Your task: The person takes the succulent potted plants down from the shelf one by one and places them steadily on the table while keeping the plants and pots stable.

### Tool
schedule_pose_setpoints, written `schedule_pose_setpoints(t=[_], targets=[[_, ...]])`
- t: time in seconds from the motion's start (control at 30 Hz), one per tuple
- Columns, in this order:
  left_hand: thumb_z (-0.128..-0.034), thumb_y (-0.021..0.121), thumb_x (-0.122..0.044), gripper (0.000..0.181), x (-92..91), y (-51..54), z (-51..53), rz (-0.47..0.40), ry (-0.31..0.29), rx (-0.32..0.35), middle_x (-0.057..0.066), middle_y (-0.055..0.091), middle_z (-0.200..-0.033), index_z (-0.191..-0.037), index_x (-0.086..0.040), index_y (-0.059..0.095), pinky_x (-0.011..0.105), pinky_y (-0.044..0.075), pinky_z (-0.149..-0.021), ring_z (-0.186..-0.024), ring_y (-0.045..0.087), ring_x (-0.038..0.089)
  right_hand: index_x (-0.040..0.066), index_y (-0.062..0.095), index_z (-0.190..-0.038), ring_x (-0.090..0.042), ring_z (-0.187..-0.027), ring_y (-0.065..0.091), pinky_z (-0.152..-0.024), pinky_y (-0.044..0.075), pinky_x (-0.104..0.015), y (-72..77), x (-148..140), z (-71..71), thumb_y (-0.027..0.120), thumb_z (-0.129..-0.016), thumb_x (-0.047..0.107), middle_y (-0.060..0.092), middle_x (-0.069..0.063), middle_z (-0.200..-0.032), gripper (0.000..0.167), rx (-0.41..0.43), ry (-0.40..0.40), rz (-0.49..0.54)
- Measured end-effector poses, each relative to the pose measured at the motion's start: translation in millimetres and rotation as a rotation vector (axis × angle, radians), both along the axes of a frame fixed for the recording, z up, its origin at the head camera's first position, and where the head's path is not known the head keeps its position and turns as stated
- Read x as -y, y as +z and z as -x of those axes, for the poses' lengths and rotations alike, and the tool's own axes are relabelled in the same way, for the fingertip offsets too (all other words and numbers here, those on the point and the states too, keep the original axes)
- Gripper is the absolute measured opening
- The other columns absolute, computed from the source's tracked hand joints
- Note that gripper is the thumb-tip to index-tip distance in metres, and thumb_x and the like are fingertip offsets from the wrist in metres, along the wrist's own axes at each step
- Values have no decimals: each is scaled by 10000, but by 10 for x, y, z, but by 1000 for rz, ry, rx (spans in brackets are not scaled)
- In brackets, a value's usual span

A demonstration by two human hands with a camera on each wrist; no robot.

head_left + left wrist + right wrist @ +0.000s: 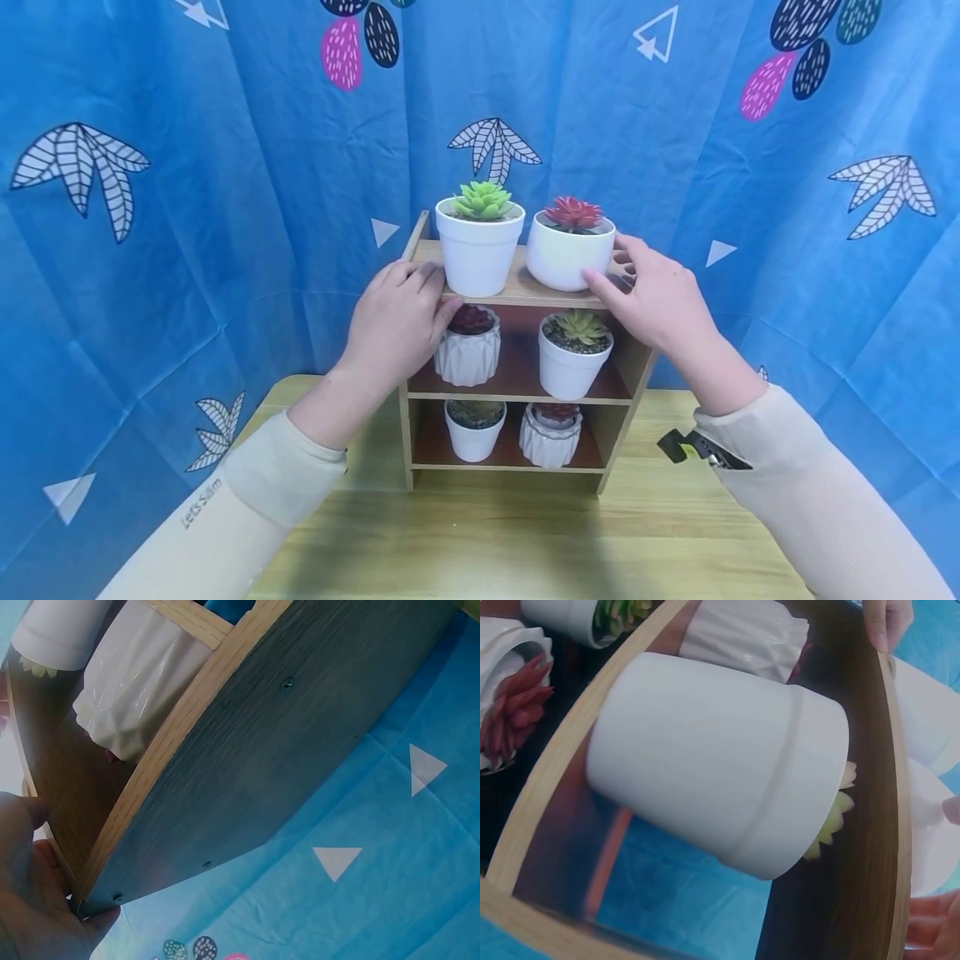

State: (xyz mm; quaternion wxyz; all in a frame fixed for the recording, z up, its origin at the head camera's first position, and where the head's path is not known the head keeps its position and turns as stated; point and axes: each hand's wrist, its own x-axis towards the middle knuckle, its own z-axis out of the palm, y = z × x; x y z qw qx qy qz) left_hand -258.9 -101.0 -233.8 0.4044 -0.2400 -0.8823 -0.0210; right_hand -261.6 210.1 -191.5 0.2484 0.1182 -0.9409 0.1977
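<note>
A small wooden shelf (pixel 495 398) stands on the table. My left hand (pixel 397 321) grips its top left corner, thumb at the front edge; the left wrist view shows this hand (pixel 37 885) at the corner. On the top board, a tall white pot (pixel 480 258) with a green succulent (pixel 482 200) stands beside those fingers. To its right is a rounded white pot (pixel 566 258) with a red succulent (pixel 574 214). My right hand (pixel 660 292) holds this rounded pot at its right side, thumb on the front; some fingertips are hidden behind it.
Lower boards carry a ridged white pot (pixel 468 354), a smooth white pot (pixel 572 367) with a pale green succulent, another smooth pot (pixel 474 437) and another ridged pot (pixel 550 442). Blue patterned cloth (pixel 300 167) hangs behind and beside the table (pixel 510 542).
</note>
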Motion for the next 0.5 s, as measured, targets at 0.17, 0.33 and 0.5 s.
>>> schedule_pose_setpoints(t=[0.17, 0.33, 0.5], targets=[[-997, 600, -381, 458, -6, -1, 2, -1, -3, -2, 158, 671, -1262, -1242, 4, 643, 455, 415, -1090, -1171, 585, 344, 134, 384, -1526, -388, -1250, 564, -1034, 383, -633, 41, 41, 5, 455, -914, 726, 591, -180, -1372, 855, 43, -15, 37], [-994, 604, -385, 468, -3, -8, 0, 1, 2, -4, 161, 670, -1265, -1249, 5, 643, 460, 417, -1088, -1175, 585, 346, 133, 361, -1538, -414, -1269, 539, -1035, 385, -642, 59, 73, 7, 455, -901, 748, 586, -219, -1366, 891, 68, -22, 62], [-993, 606, -385, 470, 1, -6, 4, -3, 0, -10, 162, 670, -1264, -1251, 6, 642, 460, 415, -1090, -1173, 585, 347, 133, 319, -1556, -420, -1288, 520, -1045, 378, -648, 88, 93, 6, 463, -893, 753, 559, -226, -1396, 919, 82, -29, 82]])
